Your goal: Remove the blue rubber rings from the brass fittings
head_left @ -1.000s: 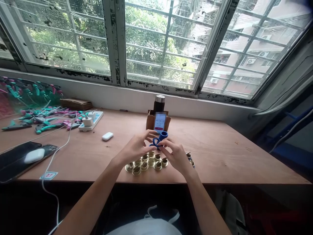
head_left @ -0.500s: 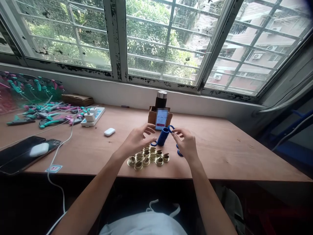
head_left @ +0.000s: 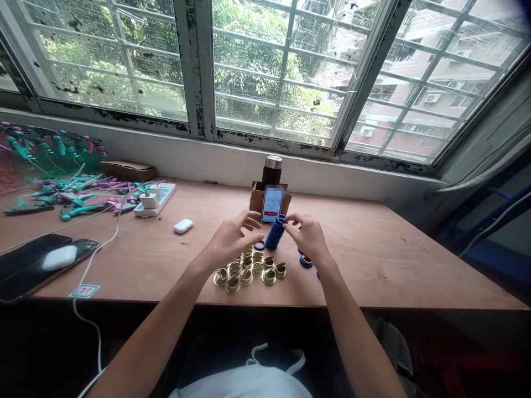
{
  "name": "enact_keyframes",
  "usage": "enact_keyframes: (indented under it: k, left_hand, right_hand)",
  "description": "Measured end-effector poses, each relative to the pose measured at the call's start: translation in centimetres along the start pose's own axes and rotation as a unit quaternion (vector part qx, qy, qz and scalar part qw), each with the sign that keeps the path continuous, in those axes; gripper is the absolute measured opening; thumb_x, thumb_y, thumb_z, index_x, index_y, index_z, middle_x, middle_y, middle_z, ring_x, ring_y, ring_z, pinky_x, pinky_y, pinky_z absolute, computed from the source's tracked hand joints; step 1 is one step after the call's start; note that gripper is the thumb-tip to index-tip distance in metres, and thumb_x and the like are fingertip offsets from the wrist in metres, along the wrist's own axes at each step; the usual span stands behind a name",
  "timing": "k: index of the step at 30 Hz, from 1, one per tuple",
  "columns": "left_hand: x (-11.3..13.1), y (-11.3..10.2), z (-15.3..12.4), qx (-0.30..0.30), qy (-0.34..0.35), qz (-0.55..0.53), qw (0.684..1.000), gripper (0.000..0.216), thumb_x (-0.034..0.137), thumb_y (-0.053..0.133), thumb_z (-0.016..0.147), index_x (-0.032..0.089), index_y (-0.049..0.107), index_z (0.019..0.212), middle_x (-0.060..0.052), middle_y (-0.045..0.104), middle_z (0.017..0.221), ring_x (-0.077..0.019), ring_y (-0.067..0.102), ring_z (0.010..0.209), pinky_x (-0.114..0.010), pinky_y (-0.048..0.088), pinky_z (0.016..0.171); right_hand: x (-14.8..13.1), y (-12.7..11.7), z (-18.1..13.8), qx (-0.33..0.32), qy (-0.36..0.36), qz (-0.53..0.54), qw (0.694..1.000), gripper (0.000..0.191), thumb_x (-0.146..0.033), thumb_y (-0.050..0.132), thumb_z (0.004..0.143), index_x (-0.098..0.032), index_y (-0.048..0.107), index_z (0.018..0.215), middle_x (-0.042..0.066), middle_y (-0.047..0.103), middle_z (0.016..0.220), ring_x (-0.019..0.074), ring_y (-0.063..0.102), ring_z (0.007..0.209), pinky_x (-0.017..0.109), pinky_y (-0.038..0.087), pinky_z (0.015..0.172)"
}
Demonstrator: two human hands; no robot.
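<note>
Right hand (head_left: 307,239) pinches the top of an upright blue ring stack (head_left: 274,233) with its fingertips, while the left hand (head_left: 230,239) hovers open, just beside it at nine o'clock. Brass rings (head_left: 249,272) cluster at seven o'clock; a loose blue ring (head_left: 306,261) lies at four.

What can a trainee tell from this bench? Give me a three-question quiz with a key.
1. True or false: the power strip lies to the right of the upright blue coil.
2. What holds up the phone? A) the power strip B) a cardboard box C) a dark bottle
3. Fill in the blank: the ___ hand touches the top of the blue coil.

Key: 1. False 2. B 3. right hand
</note>
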State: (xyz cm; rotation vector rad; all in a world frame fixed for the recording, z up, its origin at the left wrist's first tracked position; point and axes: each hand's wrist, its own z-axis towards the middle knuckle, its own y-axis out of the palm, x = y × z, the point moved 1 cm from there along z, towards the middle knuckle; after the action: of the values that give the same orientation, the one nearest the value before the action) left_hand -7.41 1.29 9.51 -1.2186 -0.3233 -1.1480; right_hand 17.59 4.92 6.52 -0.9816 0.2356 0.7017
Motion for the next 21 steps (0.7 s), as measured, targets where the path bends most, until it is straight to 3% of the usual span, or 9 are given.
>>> enact_keyframes:
  k: [21]
  left_hand:
    - [0.27, 0.22, -0.01, -0.006, -0.016, -0.026, 1.0, 0.048, 0.054, 0.062, 0.097, 0.023, 0.059, 0.134, -0.011, 0.075, 0.117, -0.026, 0.073, 0.102, -0.041, 0.061, 0.08]
  right_hand:
    - [-0.24, -0.23, -0.08, 0.001, -0.004, 0.012, 1.0, 0.017, -0.037, 0.065, 0.095, -0.027, 0.075, 0.103, 0.004, 0.078, 0.098, 0.0236, 0.07, 0.087, 0.037, 0.056, 0.078]
